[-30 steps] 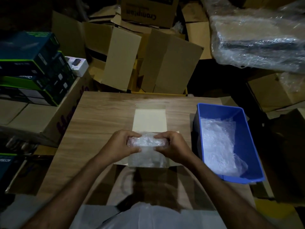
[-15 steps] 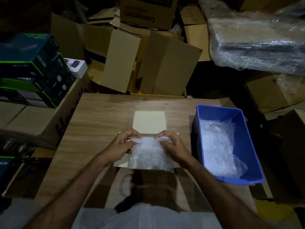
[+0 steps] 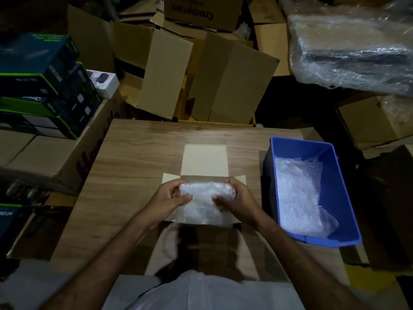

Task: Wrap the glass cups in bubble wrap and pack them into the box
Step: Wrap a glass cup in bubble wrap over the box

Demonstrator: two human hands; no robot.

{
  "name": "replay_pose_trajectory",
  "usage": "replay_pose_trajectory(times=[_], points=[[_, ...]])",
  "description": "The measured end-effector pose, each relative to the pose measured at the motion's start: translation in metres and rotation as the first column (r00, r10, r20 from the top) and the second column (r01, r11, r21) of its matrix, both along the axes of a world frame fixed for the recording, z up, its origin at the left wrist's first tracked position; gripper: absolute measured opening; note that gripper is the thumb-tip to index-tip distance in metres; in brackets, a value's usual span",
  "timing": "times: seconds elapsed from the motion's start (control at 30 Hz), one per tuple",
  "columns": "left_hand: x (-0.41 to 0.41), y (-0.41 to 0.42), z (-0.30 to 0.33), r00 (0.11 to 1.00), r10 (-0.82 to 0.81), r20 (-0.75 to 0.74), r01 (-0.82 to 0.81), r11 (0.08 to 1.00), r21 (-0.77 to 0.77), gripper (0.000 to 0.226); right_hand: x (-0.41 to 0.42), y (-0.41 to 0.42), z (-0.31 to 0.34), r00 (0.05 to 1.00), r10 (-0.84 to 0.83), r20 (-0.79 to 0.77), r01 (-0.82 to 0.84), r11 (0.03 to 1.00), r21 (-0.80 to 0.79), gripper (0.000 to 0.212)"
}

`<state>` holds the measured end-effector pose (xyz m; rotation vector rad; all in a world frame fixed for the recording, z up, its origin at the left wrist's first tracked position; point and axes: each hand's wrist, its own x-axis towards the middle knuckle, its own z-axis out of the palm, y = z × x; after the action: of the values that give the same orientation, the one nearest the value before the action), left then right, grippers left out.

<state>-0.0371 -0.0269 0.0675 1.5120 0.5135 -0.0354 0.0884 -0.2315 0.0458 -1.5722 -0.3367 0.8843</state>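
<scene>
A bundle of bubble wrap (image 3: pixel 204 198) sits between both hands, just above a small pale cardboard box (image 3: pixel 204 162) whose flaps lie open on the wooden table (image 3: pixel 134 166). My left hand (image 3: pixel 169 198) grips the bundle's left end. My right hand (image 3: pixel 237 199) grips its right end, thumb pressed on the front. A loose tail of wrap hangs down over the box's near edge. Whatever is inside the wrap is hidden; I cannot make out a glass cup.
A blue plastic bin (image 3: pixel 335 186) holding more bubble wrap (image 3: pixel 299 195) stands at the table's right. Stacked dark product boxes (image 3: pixel 42 86) sit to the left, brown cartons (image 3: pixel 201 74) crowd behind, and a plastic-wrapped bulk (image 3: pixel 353 45) lies upper right.
Half a second ago the wrap hung open as a flat sheet from my fingertips. It is now gathered into a roll again, with both hands closed around its ends.
</scene>
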Motion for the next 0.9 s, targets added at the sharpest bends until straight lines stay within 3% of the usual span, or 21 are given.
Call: replay_pose_trajectory(times=[0.1,0.2,0.3,0.4,0.43,0.47,0.53,0.67,0.8,0.9], points=[[0.000,-0.001,-0.005,0.995,-0.086,-0.041,0.090,0.989,0.121,0.007,-0.006,0.004,0.002,0.998,0.043,0.050,-0.045,0.998,0.041,0.012],[-0.003,-0.002,-0.010,0.992,-0.054,-0.115,0.050,0.998,-0.037,0.011,-0.013,0.009,-0.003,1.000,-0.010,0.006,0.010,0.999,0.035,0.024],[-0.009,0.007,-0.017,0.987,-0.059,-0.152,0.029,0.982,-0.187,0.015,-0.015,0.006,-0.013,0.999,0.001,-0.054,-0.002,1.000,-0.020,0.019],[-0.013,0.018,-0.024,0.985,-0.070,-0.161,-0.008,0.898,-0.440,0.033,-0.018,0.001,-0.023,0.997,0.015,-0.076,-0.018,0.999,-0.033,0.016],[-0.012,0.020,-0.024,0.982,-0.073,-0.174,-0.013,0.893,-0.450,0.035,-0.020,-0.001,-0.027,1.000,0.005,-0.027,-0.006,0.999,-0.052,0.015],[-0.010,0.021,-0.025,0.979,-0.080,-0.190,0.000,0.921,-0.389,0.032,-0.022,0.000,-0.030,1.000,-0.015,0.027,0.018,0.996,-0.083,0.020],[-0.003,0.024,-0.025,0.967,-0.122,-0.224,0.097,0.988,-0.118,0.030,-0.025,0.000,-0.036,0.992,-0.090,0.088,0.100,0.988,-0.117,0.033],[0.021,0.036,-0.038,0.973,-0.109,-0.206,0.145,0.975,0.171,0.034,-0.028,0.004,-0.044,0.962,-0.117,0.248,0.151,0.981,-0.122,0.019],[0.050,0.038,-0.050,0.978,-0.165,-0.127,0.206,0.854,0.478,0.021,-0.037,0.009,-0.049,0.953,-0.131,0.273,0.176,0.973,-0.149,0.014],[0.071,0.030,-0.054,0.972,-0.215,-0.092,0.217,0.687,0.693,0.021,-0.046,0.013,-0.049,0.956,-0.115,0.271,0.166,0.970,-0.175,0.019]])
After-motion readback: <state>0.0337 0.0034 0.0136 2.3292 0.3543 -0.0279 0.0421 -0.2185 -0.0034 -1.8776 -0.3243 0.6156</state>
